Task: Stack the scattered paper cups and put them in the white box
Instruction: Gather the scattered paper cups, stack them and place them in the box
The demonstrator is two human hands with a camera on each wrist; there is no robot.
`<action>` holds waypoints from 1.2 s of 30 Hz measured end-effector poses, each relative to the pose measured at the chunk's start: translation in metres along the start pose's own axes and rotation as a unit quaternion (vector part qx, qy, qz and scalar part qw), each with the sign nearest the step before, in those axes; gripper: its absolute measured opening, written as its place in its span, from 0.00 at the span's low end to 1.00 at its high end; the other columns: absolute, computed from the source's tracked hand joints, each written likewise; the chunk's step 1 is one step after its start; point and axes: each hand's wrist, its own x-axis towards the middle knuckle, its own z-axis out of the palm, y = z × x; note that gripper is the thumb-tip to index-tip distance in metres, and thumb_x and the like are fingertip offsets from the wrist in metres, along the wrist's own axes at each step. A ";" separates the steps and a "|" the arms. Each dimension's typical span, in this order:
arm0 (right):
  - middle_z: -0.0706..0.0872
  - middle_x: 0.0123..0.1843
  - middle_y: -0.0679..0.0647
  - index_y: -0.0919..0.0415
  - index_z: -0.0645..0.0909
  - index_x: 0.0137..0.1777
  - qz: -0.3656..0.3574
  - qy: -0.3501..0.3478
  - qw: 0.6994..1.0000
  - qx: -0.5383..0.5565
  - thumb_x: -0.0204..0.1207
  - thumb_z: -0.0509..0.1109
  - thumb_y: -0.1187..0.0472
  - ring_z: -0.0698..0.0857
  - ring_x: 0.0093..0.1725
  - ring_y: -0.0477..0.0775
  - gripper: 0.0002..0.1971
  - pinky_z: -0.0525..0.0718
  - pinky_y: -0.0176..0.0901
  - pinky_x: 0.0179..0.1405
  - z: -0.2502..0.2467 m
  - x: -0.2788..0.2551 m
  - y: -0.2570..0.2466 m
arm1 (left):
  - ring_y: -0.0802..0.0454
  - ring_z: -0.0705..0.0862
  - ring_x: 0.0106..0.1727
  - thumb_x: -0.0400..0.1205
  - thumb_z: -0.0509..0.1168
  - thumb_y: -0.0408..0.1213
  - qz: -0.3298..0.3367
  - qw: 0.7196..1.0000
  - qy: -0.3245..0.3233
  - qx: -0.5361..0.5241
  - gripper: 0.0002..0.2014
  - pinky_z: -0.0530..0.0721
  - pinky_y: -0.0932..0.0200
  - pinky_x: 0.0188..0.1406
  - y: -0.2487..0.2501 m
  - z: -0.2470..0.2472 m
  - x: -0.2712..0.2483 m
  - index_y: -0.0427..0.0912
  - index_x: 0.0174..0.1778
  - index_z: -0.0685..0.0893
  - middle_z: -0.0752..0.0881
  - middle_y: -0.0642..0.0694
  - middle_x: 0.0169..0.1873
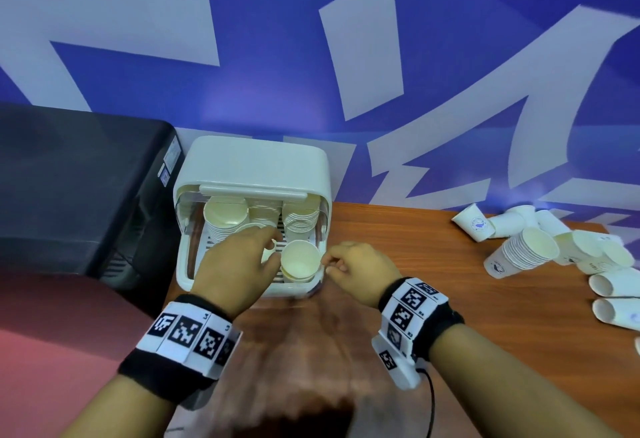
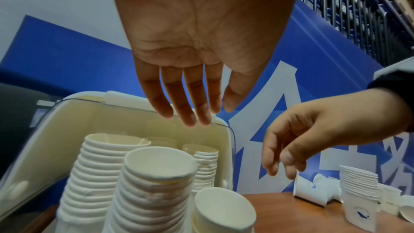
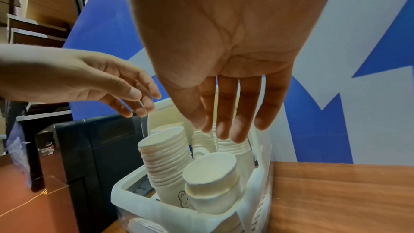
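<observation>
White box (image 1: 254,164), far left of the table (image 1: 450,316), holds four cup stacks. My left hand (image 1: 239,264) and right hand (image 1: 360,269) hover over it, fingers relaxed, holding nothing. Risk: brushing the short near-right stack (image 1: 300,261) topples it. Scattered cups (image 1: 540,247) lie far right.

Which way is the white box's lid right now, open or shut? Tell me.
Open. The white box has its clear lid swung up at the back, leaving the cup stacks inside exposed from above, both hands hovering over them.
</observation>
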 end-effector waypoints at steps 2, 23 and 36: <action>0.83 0.56 0.47 0.51 0.83 0.59 0.011 0.007 1.000 0.003 0.79 0.62 0.57 0.81 0.54 0.49 0.12 0.78 0.40 0.51 -0.003 -0.014 0.003 | 0.56 0.81 0.57 0.81 0.60 0.45 0.006 1.000 -0.009 -0.005 0.14 0.80 0.56 0.50 0.009 0.000 0.001 0.56 0.63 0.76 0.83 0.58 0.54; 0.85 0.55 0.45 0.49 0.83 0.56 0.059 0.028 0.997 0.051 0.79 0.63 0.55 0.83 0.51 0.46 0.10 0.83 0.47 0.55 -0.052 -0.158 0.179 | 0.53 0.82 0.53 0.78 0.64 0.43 0.057 0.998 -0.018 -0.023 0.13 0.81 0.53 0.53 0.205 0.096 -0.013 0.54 0.59 0.79 0.83 0.56 0.49; 0.75 0.70 0.46 0.46 0.72 0.71 0.116 0.029 0.992 0.030 0.78 0.66 0.50 0.76 0.68 0.48 0.21 0.77 0.48 0.66 -0.083 -0.250 0.332 | 0.50 0.74 0.68 0.80 0.62 0.49 0.078 0.991 -0.111 0.012 0.19 0.77 0.51 0.63 0.354 0.180 -0.008 0.56 0.68 0.73 0.77 0.52 0.65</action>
